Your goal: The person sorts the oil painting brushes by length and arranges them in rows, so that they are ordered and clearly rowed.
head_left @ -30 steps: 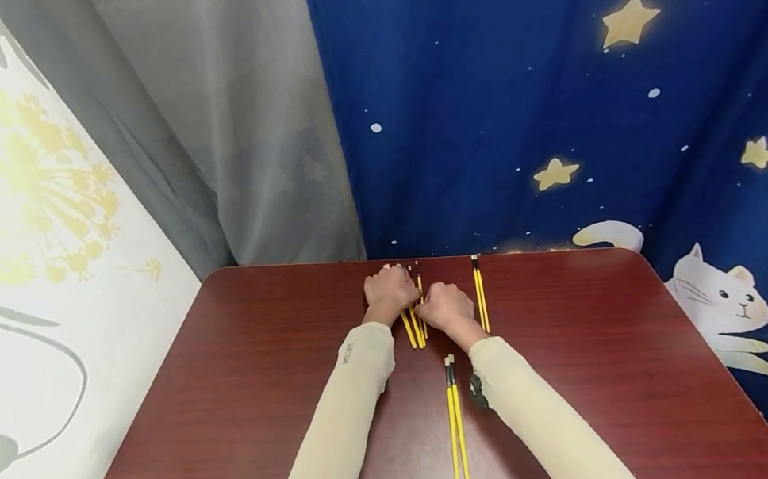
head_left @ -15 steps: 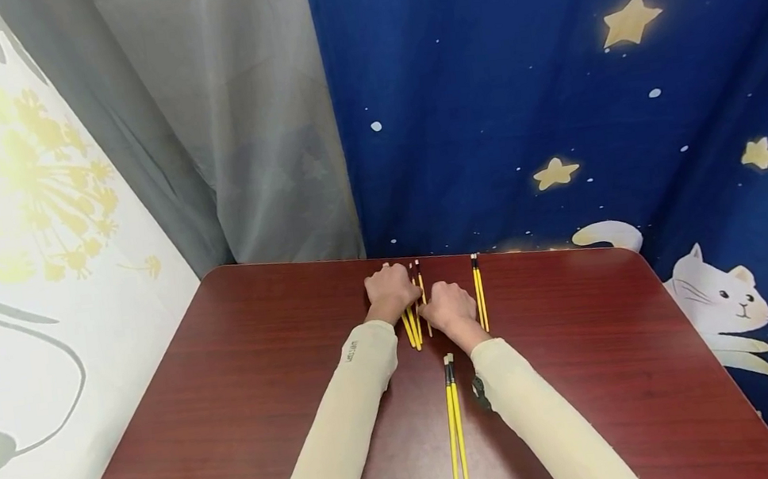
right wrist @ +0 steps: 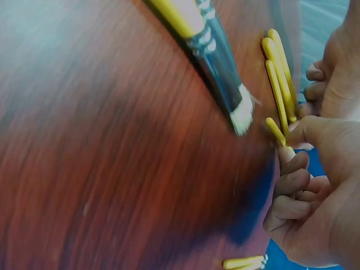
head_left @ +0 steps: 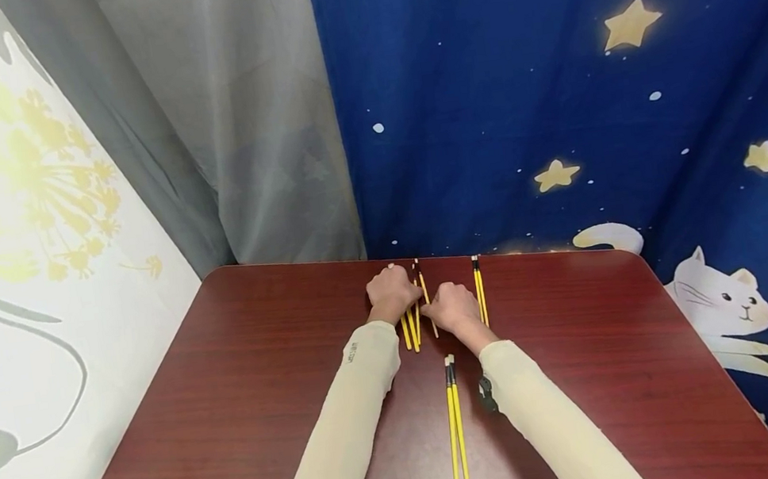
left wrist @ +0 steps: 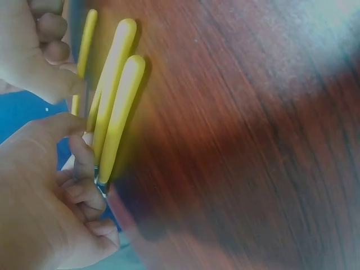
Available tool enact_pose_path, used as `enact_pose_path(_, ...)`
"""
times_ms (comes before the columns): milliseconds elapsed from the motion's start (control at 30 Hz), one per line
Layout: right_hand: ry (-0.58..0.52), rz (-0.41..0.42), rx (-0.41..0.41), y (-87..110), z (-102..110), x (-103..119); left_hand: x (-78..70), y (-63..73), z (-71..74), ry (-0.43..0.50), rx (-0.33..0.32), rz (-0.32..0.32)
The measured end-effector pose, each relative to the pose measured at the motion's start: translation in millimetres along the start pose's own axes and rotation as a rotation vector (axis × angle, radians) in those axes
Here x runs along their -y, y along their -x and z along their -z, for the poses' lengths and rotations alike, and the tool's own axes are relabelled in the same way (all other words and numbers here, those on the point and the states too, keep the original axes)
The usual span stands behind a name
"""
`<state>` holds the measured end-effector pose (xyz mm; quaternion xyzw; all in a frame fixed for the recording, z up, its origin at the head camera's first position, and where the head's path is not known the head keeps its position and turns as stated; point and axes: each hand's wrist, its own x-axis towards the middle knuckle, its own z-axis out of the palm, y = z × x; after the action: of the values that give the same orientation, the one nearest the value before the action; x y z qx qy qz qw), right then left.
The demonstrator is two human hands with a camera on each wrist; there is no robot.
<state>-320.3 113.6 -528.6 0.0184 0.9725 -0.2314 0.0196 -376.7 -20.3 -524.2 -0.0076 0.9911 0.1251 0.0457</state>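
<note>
Several yellow-handled paintbrushes (head_left: 413, 333) lie near the table's far edge, partly under my left hand (head_left: 391, 290). In the left wrist view their handles (left wrist: 120, 118) run down to its curled fingers, which hold them near the black ferrules; their bristle ends are mostly hidden. Just right of that group, my right hand (head_left: 453, 308) pinches a single paintbrush (head_left: 424, 286) between thumb and forefinger. The right wrist view shows that brush's handle end (right wrist: 274, 129) poking out beside the thumb. The two thumbs are close together.
Two paintbrushes (head_left: 453, 415) lie side by side nearer the front, bristles pointing away. Another pair (head_left: 480, 291) lies at the far edge, right of my right hand. The reddish-brown table (head_left: 243, 384) meets grey and blue curtains (head_left: 454, 103) behind.
The single paintbrush has come away from the group, its handle end swinging right. My right hand has moved slightly right with it. The left hand has barely moved.
</note>
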Motion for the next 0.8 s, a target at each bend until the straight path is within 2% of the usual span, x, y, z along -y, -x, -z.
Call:
enact_pose_path(233, -0.049, 0.009, -0.006, 4.4, 19, -15, -2.4, 0.5, 2.1, 0.029, -0.008, 0.023)
enact_pose_path(500, -0.050, -0.003, -0.058, 6.1, 34, -41, -17.0, 3.1, 5.7, 0.080, 0.010, 0.027)
enact_pose_path(600, -0.076, -0.018, -0.062, 6.3, 40, -52, -24.3, 7.9, 8.8, 0.133, 0.007, 0.046)
enact_pose_path(800, -0.214, -0.071, -0.080, 8.1, 53, -77, -40.2, 18.6, 15.9, 0.306, 0.035, 0.064)
